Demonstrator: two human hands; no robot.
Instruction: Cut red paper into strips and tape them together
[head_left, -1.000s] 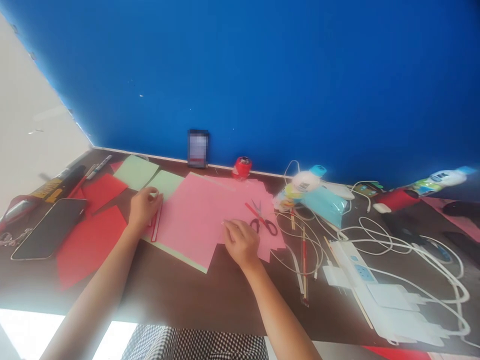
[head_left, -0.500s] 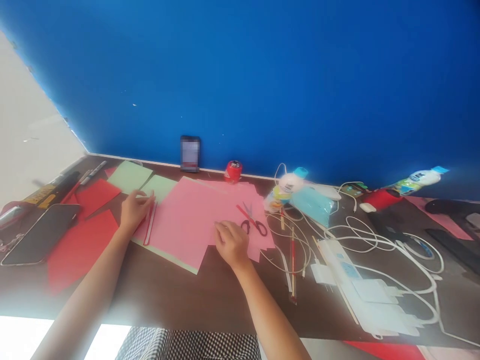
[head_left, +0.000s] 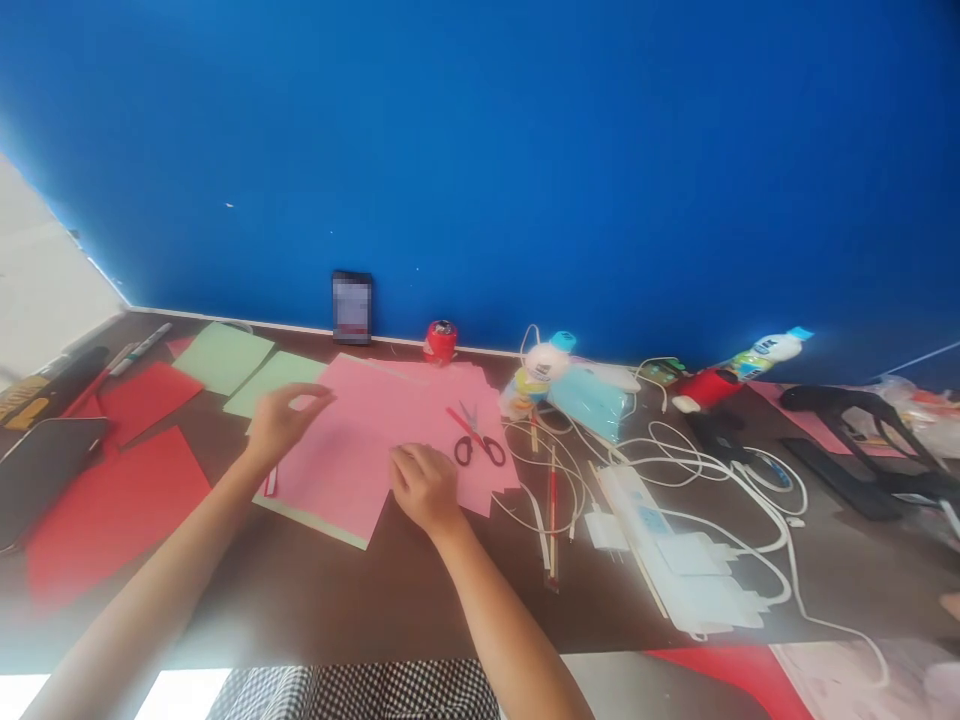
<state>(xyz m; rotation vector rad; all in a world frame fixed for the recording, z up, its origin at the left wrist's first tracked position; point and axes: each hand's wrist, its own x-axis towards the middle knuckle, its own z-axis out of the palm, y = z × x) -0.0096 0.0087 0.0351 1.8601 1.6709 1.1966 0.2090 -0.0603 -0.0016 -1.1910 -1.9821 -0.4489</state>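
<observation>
My left hand [head_left: 281, 422] hovers over the left edge of a large pink paper sheet [head_left: 352, 440]. Its fingers reach to the right and are smeared by motion. Just below it a thin red and white strip [head_left: 270, 482] pokes out. My right hand [head_left: 424, 487] rests on the pink sheet near its front edge. Its fingers are curled under, hiding anything they may hold. Red-handled scissors [head_left: 474, 440] lie on the pink sheet just right of that hand.
Green sheets [head_left: 225, 355] and red sheets [head_left: 112, 510] lie to the left beside a dark phone [head_left: 37, 465]. On the right are a white power strip [head_left: 652, 530] with tangled cables, sticks [head_left: 553, 510], bottles [head_left: 536, 370] and a red tape roll [head_left: 440, 341]. The blue wall stands behind.
The view has swung right, so everything sits further left. My left hand has lifted off the strip and shifted right. My right hand stays on the pink sheet.
</observation>
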